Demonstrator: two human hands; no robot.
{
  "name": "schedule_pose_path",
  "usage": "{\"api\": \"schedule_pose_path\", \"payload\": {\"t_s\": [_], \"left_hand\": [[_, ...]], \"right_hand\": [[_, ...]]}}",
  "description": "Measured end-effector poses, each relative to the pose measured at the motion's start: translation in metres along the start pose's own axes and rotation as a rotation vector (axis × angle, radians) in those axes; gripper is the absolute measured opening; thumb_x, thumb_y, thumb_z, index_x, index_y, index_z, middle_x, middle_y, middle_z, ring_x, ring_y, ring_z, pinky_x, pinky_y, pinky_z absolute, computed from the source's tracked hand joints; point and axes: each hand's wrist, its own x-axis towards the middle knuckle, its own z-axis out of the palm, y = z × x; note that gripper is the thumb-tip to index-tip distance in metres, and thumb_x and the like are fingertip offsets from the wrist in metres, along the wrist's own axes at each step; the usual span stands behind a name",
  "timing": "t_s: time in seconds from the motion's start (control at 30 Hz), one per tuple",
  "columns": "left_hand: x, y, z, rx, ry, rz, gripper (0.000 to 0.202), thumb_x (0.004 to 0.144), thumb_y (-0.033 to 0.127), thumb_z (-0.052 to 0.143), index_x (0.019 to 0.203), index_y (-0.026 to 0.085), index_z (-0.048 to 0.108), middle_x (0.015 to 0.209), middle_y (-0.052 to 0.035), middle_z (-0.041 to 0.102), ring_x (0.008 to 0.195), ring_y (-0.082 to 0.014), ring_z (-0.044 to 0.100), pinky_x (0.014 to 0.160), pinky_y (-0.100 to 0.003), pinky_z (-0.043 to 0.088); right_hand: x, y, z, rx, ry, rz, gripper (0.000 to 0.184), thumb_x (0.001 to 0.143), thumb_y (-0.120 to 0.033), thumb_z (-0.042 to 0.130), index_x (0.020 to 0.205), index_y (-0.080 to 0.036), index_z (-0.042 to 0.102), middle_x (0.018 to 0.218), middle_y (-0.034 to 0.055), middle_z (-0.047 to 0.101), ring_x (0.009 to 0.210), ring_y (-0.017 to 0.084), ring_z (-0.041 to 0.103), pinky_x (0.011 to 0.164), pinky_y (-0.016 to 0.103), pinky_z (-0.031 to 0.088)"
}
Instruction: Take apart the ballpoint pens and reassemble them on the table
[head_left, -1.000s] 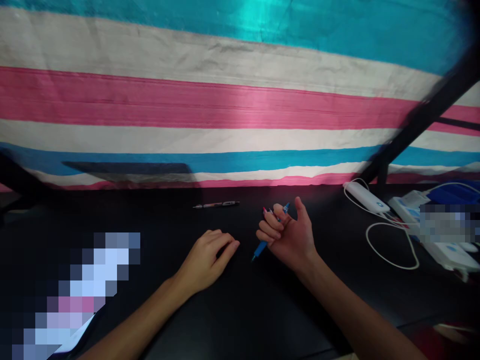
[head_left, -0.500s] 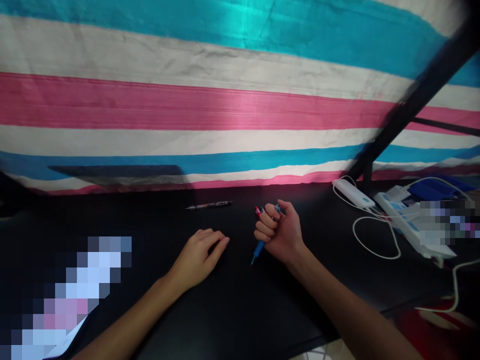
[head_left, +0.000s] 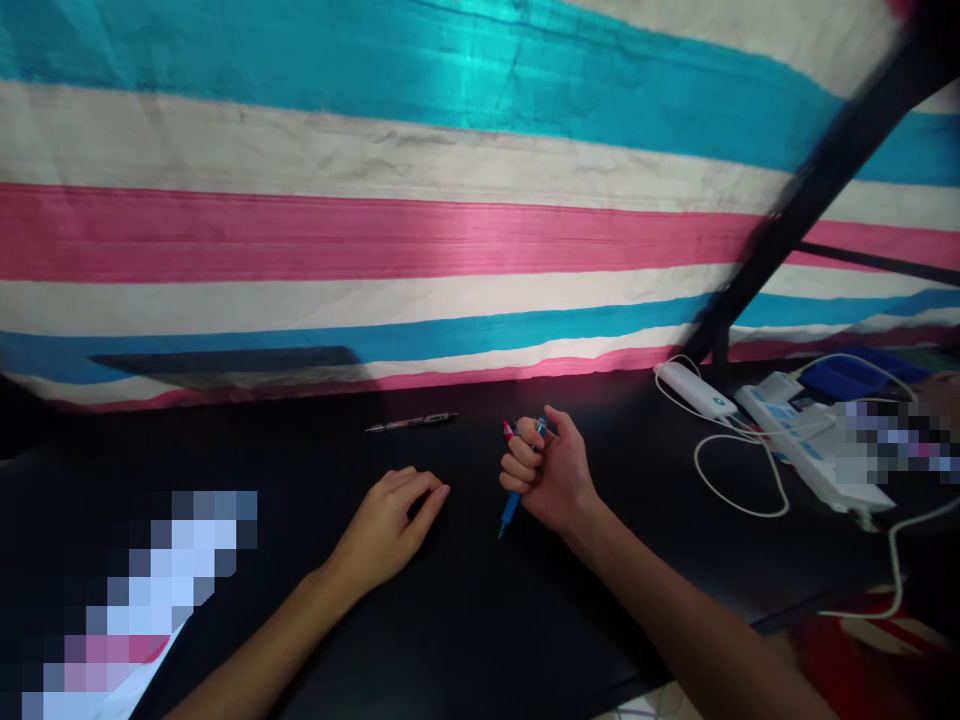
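My right hand (head_left: 559, 470) is raised over the black table (head_left: 465, 620), its fingers curled round a blue pen (head_left: 511, 509). The pen's tip points down toward me, and its top shows by the raised thumb. Just past these fingers a red-ended pen (head_left: 508, 430) shows in part; whether it lies on the table or touches the hand I cannot tell. My left hand (head_left: 394, 520) rests palm down on the table with nothing visible in it, fingers loosely bent and thumb slightly apart. Beyond both hands lies a dark, slim pen (head_left: 411, 423).
On the right are a white power strip (head_left: 814, 450), a white oblong device (head_left: 694, 390), looping white cables (head_left: 776, 500) and a blue tray (head_left: 855, 373). A blurred-out pale item (head_left: 161, 570) is at left. Striped sheeting (head_left: 375, 240) hangs behind; a black post (head_left: 810, 190) slants at right.
The view has tilted up and turned slightly right, so things sit a little lower and further left. Both hands keep nearly the same pose, the blue pen still in the right one.
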Motion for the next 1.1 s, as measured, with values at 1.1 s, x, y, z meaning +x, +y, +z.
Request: {"api": "schedule_pose_path", "payload": {"t_s": [1.1], "left_hand": [[0.003,-0.039,-0.003,0.385,0.197,-0.218,0.036,0.089,0.027,0.044,0.123,0.026,0.052,0.136,-0.0105,0.050,0.123,-0.0311,0.042,0.095,-0.053,0.030]], "right_hand": [[0.015,-0.058,-0.067,-2.122,0.795,-0.192,0.037,0.074,-0.040,0.062,0.102,-0.018,0.071,0.083,0.0123,0.070,0.080,0.029,0.065,0.067,0.034,0.045]]}}
